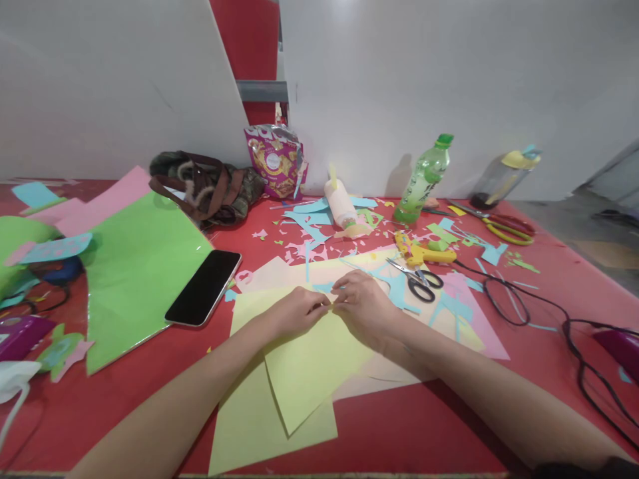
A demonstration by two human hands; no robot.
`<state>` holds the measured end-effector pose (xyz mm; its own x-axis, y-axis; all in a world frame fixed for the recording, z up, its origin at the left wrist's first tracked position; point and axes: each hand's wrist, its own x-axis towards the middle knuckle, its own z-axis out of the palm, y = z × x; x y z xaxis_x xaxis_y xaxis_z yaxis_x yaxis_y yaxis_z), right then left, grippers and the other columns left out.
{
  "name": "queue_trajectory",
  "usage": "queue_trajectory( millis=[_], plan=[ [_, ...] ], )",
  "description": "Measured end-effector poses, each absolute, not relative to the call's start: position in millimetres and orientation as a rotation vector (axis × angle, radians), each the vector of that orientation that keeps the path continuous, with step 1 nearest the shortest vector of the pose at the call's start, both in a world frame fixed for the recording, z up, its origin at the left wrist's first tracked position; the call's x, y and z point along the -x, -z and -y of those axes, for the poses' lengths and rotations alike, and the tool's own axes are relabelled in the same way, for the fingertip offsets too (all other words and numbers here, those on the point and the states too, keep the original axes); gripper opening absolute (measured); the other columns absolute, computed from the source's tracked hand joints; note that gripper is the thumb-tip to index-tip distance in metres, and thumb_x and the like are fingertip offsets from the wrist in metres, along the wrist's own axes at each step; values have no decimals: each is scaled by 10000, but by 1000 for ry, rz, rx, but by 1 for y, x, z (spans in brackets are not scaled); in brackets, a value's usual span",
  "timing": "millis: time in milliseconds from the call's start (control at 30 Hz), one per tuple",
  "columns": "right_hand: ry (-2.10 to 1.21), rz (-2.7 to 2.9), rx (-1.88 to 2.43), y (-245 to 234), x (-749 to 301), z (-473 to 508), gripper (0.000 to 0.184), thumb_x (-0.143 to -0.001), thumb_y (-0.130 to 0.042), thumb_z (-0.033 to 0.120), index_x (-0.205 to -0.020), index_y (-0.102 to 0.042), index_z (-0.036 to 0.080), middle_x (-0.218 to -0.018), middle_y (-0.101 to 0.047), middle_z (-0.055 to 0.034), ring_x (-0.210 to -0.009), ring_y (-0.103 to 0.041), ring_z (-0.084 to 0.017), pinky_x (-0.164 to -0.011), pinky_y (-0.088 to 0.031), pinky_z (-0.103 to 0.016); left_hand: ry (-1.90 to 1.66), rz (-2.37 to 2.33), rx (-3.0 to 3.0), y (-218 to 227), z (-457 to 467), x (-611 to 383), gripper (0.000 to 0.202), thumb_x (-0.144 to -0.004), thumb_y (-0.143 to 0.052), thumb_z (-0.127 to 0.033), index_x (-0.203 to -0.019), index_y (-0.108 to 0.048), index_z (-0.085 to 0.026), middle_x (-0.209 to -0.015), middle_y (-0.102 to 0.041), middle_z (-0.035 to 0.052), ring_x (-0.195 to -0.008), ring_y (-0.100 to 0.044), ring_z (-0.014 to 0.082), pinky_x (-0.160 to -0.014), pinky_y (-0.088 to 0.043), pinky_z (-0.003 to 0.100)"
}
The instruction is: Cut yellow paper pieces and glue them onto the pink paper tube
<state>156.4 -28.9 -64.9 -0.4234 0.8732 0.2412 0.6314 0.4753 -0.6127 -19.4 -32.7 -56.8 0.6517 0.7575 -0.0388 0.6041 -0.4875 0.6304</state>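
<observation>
My left hand (300, 310) and my right hand (367, 303) meet at the far edge of a pale yellow sheet of paper (314, 369). Fingertips of both pinch that edge close together. This sheet lies at an angle over another yellow sheet (239, 419) on the red table. Just past my right hand, black-handled scissors (419, 283) rest with blades partly apart on paper scraps. A yellow glue gun (424, 253) lies behind them, its cord running right. Left of my hands is a black-screened phone (204, 287).
Green sheets in a clear sleeve (144, 273) lie left. Toward the wall stand a snack bag (276, 161), a paper roll figure (341, 203) and a green bottle (423, 178). Red-and-yellow-handled scissors (509, 227) lie far right, near a tumbler (504, 178). Cut scraps litter the middle.
</observation>
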Motion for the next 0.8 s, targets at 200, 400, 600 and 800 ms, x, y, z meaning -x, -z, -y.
queue_trajectory(
  millis=[200, 400, 600, 800],
  plan=[
    [-607, 2205, 1254, 63, -155, 32, 158, -585, -716, 116, -487, -618, 192, -775, -664, -21, -766, -572, -158, -692, -451, -312, -360, -1036, -2279, 55, 36, 18, 240, -808, -400, -174, -704, -616, -167, -549, -579, -8, -466, -454, 85, -494, -323, 196],
    [-631, 2239, 1275, 61, -155, 31, 127, -576, -735, 158, -526, -622, 188, -813, -662, -28, -818, -563, -179, -755, -430, -355, -379, -1061, -2290, 54, 39, 16, 263, -804, -384, -182, -611, -562, -163, -507, -520, -18, -440, -405, 80, -465, -285, 203],
    [-556, 2306, 1186, 57, -161, 26, 91, -667, -678, 197, -579, -655, 203, -831, -663, -37, -827, -558, -192, -776, -395, -392, -397, -1099, -2275, 53, 40, 14, 286, -800, -367, -173, -543, -491, -166, -470, -450, -32, -430, -359, 77, -463, -269, 204],
    [-486, 2376, 1133, 60, -161, 28, 123, -739, -580, 132, -659, -652, 192, -849, -659, -48, -837, -541, -198, -758, -389, -384, -391, -1081, -2289, 53, 40, 14, 295, -802, -349, -180, -535, -474, -168, -470, -437, -28, -439, -354, 83, -467, -274, 209]
  ],
)
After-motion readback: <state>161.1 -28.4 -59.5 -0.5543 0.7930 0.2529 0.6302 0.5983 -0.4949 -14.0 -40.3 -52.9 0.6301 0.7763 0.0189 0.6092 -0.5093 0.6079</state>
